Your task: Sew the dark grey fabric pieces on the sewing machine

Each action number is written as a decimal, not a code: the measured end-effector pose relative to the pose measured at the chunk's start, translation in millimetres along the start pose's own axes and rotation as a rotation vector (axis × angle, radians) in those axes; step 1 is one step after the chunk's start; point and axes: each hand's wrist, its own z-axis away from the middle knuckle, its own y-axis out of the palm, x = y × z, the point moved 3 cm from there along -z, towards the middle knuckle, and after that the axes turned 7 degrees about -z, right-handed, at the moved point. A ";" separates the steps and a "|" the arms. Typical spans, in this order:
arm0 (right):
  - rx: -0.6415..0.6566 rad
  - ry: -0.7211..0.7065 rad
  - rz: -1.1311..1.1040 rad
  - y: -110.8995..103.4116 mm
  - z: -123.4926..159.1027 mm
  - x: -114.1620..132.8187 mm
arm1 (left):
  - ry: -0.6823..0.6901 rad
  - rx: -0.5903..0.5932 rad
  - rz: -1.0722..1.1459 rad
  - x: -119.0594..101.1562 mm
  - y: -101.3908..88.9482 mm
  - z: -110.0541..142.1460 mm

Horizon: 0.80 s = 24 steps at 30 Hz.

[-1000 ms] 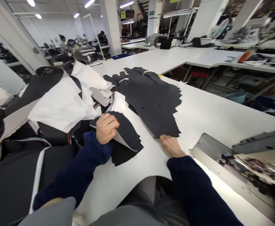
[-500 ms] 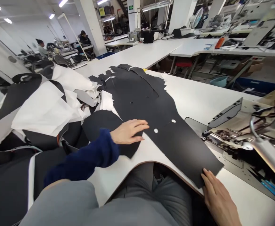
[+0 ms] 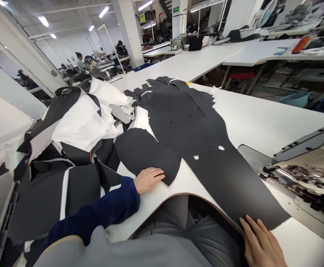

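Note:
A long black fabric panel (image 3: 228,178) lies flat across the white table, with two small white holes joined by a slit. My right hand (image 3: 263,243) rests on its near right end, fingers spread and stretched out. Beside this panel on the left is a smaller, rounded black fabric piece (image 3: 147,150). My left hand (image 3: 150,180) lies on that piece's near edge, fingers extended and gripping nothing. Farther back, a stack of black pieces with notched edges (image 3: 175,100) touches the long panel.
A sewing machine (image 3: 306,174) stands at the right, close to the long panel. Black and white fabric parts (image 3: 78,122) are heaped on the left. The white table's (image 3: 184,185) curved cut-out surrounds my lap. People sit at machines in the background.
The right hand has drawn the long panel toward me and rightward, laying it flat. My left hand let go of the small piece's lifted edge, and that piece now lies turned and flat.

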 end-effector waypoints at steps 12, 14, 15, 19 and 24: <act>-0.086 0.137 0.051 6.2 10.6 44.1 | 0.735 -0.404 -0.019 -142.0 -101.9 -182.6; -0.139 0.256 0.056 3.7 12.2 52.9 | 0.848 -0.319 0.005 -196.3 -69.8 -208.8; -0.168 0.317 0.058 2.1 12.8 56.9 | 0.882 -0.280 0.001 -217.7 -54.4 -219.4; -0.205 0.441 0.074 -2.0 15.9 66.7 | 0.849 -0.191 -0.040 -257.6 -22.0 -250.0; -0.160 0.313 0.079 -3.3 16.4 60.4 | 0.782 -0.159 -0.051 -258.0 -27.5 -263.6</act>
